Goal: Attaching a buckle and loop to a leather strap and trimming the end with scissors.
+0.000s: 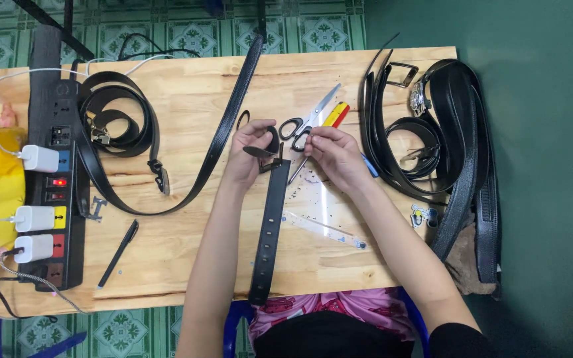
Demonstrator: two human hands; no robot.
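Both hands — left (250, 149), right (329, 151) — pinched the far end of a black belt (270, 225), fingers closed on it; the punched strap ran near across the desk (187, 258) — scissors (306, 129) just beyond.

A black belt strap (268, 225) crosses the pale wooden table (187, 252), beside black-handled scissors (306, 126) and green patterned floor tiles (193, 33).
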